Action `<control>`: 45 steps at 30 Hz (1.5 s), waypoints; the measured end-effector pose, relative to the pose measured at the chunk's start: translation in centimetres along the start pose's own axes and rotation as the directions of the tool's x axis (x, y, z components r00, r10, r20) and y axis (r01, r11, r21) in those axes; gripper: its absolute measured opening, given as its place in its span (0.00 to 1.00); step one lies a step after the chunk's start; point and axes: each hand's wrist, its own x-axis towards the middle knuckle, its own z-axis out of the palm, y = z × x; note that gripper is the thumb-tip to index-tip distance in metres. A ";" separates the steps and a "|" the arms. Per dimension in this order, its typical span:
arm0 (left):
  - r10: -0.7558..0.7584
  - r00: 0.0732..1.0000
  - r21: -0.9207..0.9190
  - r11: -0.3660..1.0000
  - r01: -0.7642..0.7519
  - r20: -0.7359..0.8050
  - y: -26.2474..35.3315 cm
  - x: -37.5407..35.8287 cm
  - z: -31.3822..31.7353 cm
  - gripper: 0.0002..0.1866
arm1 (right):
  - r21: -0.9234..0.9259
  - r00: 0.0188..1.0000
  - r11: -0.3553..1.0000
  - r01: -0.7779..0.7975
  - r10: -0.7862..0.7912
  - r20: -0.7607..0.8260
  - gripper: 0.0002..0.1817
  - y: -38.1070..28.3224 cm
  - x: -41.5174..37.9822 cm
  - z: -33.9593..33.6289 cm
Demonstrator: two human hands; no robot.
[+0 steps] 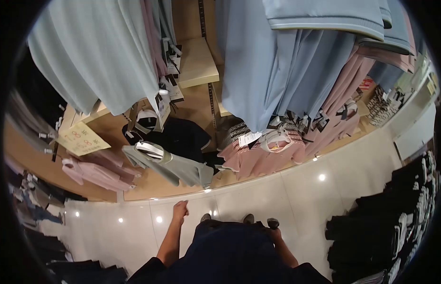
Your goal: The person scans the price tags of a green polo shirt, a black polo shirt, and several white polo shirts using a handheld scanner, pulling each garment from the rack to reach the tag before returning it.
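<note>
My left hand (180, 211) hangs over the pale floor, below the hanging clothes, with its fingers curled in and nothing seen in them. My right hand (275, 233) grips a small dark object with a rounded head (273, 222); its kind cannot be made out. Nearest to my left hand is a grey-green shirt (175, 166) on the low rack. Beyond the right hand hangs a pink shirt (265, 158) with a white collar and a tag. Neither hand touches the clothes.
Light green garments (95, 52) and blue garments (287, 75) hang above. A yellow sign (83, 139) sticks out at left. Wooden shelves (199, 61) stand between the racks. Dark folded clothes (372, 227) fill the right side. Another person's legs (43, 213) show at far left.
</note>
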 end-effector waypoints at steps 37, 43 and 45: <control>0.657 0.753 0.745 0.486 -0.457 0.034 14.3 2.1 12.7 0.12 | 0.267 0.982 0.962 -0.053 0.001 0.189 0.12 -12.6 3.7 -8.5; 0.553 0.800 0.438 0.675 -0.594 0.233 11.6 0.5 10.5 0.27 | -0.090 0.995 0.995 0.033 -0.024 0.098 0.10 -15.0 -2.6 -4.8; 0.552 0.788 0.239 0.755 -0.611 0.272 11.8 -1.3 9.5 0.25 | -0.154 0.995 0.988 -0.003 0.018 0.100 0.12 -13.9 -3.5 -2.9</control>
